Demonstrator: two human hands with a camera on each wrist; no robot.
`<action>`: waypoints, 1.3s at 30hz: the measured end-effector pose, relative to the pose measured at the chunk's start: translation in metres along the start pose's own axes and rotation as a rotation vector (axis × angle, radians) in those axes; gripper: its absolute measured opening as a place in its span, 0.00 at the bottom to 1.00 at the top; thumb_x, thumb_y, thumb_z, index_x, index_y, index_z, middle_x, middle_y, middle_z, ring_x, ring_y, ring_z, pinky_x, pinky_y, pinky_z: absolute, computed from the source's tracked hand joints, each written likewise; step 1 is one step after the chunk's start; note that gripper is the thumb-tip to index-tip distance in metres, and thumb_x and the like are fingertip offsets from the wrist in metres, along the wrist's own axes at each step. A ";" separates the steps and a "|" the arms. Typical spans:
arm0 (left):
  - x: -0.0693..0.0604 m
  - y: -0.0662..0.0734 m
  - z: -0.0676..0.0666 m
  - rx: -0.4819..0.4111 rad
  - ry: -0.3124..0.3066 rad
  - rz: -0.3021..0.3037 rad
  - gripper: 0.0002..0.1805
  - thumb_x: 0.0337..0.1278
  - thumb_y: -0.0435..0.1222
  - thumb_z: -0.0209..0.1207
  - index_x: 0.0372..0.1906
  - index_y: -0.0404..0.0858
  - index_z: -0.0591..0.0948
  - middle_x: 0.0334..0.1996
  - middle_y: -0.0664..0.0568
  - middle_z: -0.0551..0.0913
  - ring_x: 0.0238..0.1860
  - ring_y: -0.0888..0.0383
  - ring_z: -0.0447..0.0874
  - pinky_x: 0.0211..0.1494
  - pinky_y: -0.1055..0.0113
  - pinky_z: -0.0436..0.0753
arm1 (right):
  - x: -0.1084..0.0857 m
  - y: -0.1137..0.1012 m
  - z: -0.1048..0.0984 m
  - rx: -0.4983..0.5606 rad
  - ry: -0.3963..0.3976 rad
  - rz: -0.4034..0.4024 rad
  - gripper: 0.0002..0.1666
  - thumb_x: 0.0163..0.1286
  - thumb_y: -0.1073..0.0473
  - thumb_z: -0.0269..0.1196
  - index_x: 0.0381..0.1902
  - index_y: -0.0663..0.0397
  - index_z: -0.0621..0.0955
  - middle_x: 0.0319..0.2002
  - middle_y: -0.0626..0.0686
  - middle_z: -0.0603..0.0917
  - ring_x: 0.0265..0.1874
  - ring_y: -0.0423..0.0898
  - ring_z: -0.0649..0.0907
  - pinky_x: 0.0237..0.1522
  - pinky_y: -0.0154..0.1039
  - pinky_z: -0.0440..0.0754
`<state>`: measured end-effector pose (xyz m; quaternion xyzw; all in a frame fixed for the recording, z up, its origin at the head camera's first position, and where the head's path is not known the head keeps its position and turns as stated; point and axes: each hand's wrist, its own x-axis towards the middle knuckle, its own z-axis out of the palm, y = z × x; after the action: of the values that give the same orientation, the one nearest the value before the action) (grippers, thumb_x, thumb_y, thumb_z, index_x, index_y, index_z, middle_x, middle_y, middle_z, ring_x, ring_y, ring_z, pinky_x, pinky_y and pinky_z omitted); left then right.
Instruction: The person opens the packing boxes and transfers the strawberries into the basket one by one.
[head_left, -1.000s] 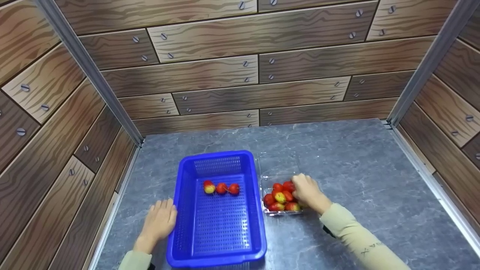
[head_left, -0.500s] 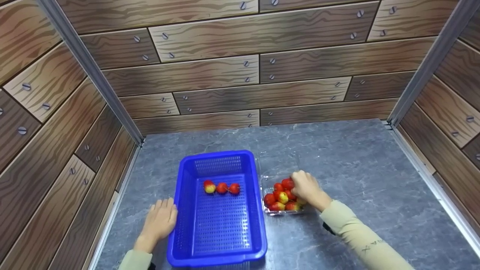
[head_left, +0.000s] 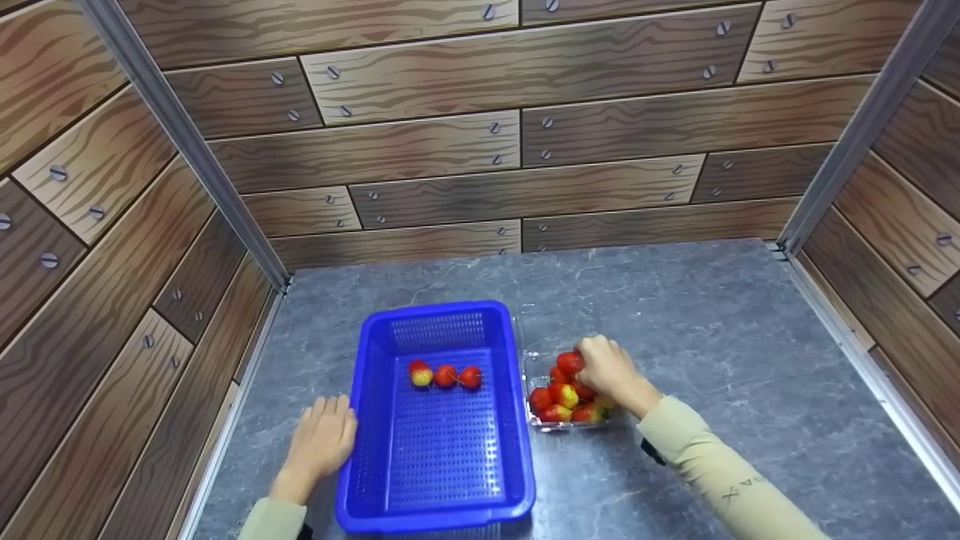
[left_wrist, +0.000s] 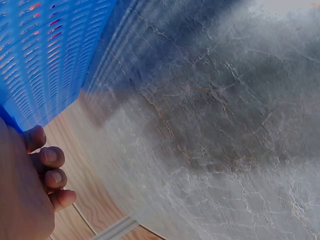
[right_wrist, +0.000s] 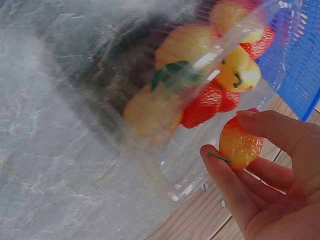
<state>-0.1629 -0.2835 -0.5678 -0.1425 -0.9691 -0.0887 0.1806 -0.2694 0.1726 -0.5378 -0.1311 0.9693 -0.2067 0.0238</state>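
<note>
A small red-and-yellow fruit with a short green stem is pinched between the thumb and fingers of my right hand. In the head view this right hand is over the right side of a clear plastic box, which holds several similar fruits. My left hand rests against the left rim of a blue perforated basket, fingers fairly straight. In the left wrist view its fingertips show beside the basket wall. Three fruits lie in a row inside the basket.
The box stands close against the basket's right side, its transparent lid folded back behind it. Grey marbled tabletop surrounds both. Wood-patterned walls enclose the table at the back and sides.
My right hand has lifted slightly up and to the left with a fruit in its fingers. Some fruits in the box have shifted. The left hand and the basket stay in place.
</note>
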 end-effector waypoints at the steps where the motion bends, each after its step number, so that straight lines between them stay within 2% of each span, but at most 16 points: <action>1: 0.000 0.000 0.000 0.000 0.000 0.001 0.09 0.66 0.32 0.48 0.40 0.29 0.75 0.31 0.41 0.77 0.35 0.41 0.74 0.38 0.50 0.71 | 0.001 -0.001 -0.001 0.007 0.000 0.000 0.19 0.46 0.72 0.69 0.41 0.67 0.83 0.31 0.59 0.82 0.26 0.52 0.79 0.29 0.48 0.80; 6: 0.000 0.001 -0.001 0.002 -0.003 0.003 0.08 0.66 0.32 0.48 0.39 0.30 0.75 0.30 0.42 0.77 0.34 0.42 0.74 0.36 0.51 0.72 | 0.005 -0.012 -0.006 0.024 -0.006 -0.006 0.14 0.46 0.72 0.69 0.34 0.64 0.83 0.24 0.54 0.79 0.23 0.50 0.76 0.25 0.44 0.76; 13: 0.000 0.001 -0.001 0.005 0.006 0.006 0.07 0.65 0.32 0.48 0.38 0.31 0.74 0.29 0.42 0.76 0.34 0.42 0.74 0.36 0.50 0.72 | 0.010 -0.034 -0.014 0.045 0.013 -0.041 0.20 0.47 0.70 0.71 0.42 0.65 0.85 0.25 0.54 0.81 0.23 0.48 0.77 0.25 0.43 0.78; 18: 0.000 0.001 -0.001 -0.002 0.002 -0.002 0.08 0.65 0.32 0.48 0.39 0.31 0.75 0.30 0.41 0.77 0.35 0.41 0.74 0.37 0.50 0.71 | 0.015 -0.051 -0.018 0.038 0.045 -0.076 0.11 0.47 0.68 0.72 0.30 0.60 0.84 0.22 0.52 0.78 0.22 0.49 0.77 0.25 0.45 0.77; 23: 0.000 0.000 0.000 -0.001 0.006 0.001 0.08 0.66 0.32 0.48 0.39 0.30 0.75 0.30 0.41 0.77 0.35 0.41 0.74 0.36 0.50 0.72 | 0.019 -0.067 -0.019 0.041 0.052 -0.089 0.10 0.45 0.67 0.73 0.26 0.56 0.82 0.20 0.50 0.77 0.21 0.49 0.77 0.23 0.44 0.75; 29: 0.000 0.000 -0.001 0.007 -0.002 -0.008 0.10 0.66 0.32 0.48 0.41 0.29 0.76 0.32 0.40 0.78 0.36 0.41 0.75 0.38 0.49 0.72 | 0.023 -0.089 -0.018 0.085 0.054 -0.128 0.10 0.46 0.68 0.71 0.28 0.57 0.83 0.20 0.50 0.77 0.21 0.48 0.76 0.24 0.43 0.75; 33: -0.001 0.001 -0.001 0.006 0.009 -0.003 0.09 0.66 0.32 0.49 0.40 0.29 0.76 0.30 0.40 0.78 0.35 0.41 0.75 0.37 0.49 0.72 | 0.027 -0.105 -0.017 0.082 0.042 -0.140 0.12 0.46 0.67 0.73 0.32 0.58 0.85 0.23 0.50 0.79 0.22 0.48 0.77 0.26 0.44 0.77; 39: 0.000 0.001 0.001 -0.005 0.012 -0.006 0.06 0.65 0.32 0.49 0.35 0.33 0.74 0.27 0.43 0.75 0.33 0.42 0.74 0.35 0.51 0.71 | 0.033 -0.128 -0.013 0.084 0.037 -0.172 0.12 0.45 0.67 0.72 0.32 0.58 0.85 0.25 0.52 0.79 0.25 0.49 0.78 0.28 0.44 0.79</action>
<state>-0.1631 -0.2820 -0.5681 -0.1395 -0.9682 -0.0925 0.1860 -0.2712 0.0560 -0.4737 -0.2087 0.9453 -0.2508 -0.0066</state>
